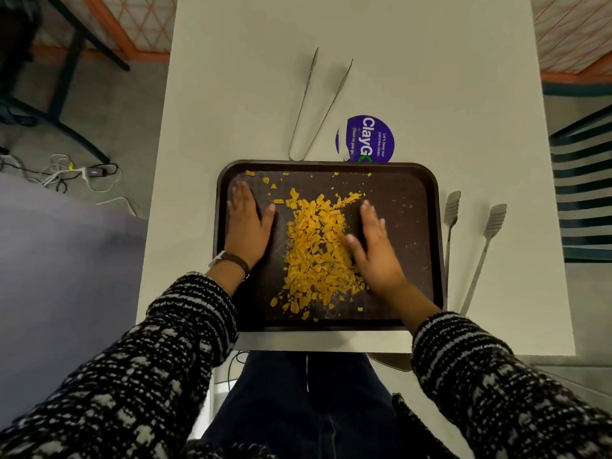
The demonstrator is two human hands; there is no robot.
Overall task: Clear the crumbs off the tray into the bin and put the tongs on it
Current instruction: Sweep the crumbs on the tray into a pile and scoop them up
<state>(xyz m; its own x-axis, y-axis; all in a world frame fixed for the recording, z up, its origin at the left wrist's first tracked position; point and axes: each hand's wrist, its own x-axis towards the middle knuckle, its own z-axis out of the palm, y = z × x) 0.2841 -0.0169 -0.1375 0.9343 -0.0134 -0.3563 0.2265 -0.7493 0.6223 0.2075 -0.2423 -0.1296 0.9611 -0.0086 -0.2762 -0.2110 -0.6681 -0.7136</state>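
Scene: I look down on a dark brown plastic tray (pixel 414 246) at the near edge of a white table (pixel 251 77).
Crumbs: broken orange-yellow flakes (pixel 314 240) heaped mid-tray, with strays along the far rim and near the front lip.
Left hand (pixel 248 223): flat on the tray's left side, palm down, fingers spread, holding nothing.
Right hand (pixel 374 246): flat beside the heap, its inner edge touching the flakes, holding nothing.
Step in hand: I judge this to be gathering the crumbs into one pile before tipping.
Doing it well: I would keep both palms low and draw them inward slowly, collect the far-rim strays, then lift the tray level.
Bin: not in view; I cannot tell where it stands.
Tongs: slim bare-metal V-shaped tongs (pixel 314 107) lie just beyond the tray's far edge; longer steel tongs with ridged flat tips (pixel 477 246) lie just right of it. Neither is on the tray.
Writing: round purple sticker (pixel 371 139) partly tucked behind the far rim, reading "ClayG…", "Let's keep our pantries clean." and "Clean as you go".
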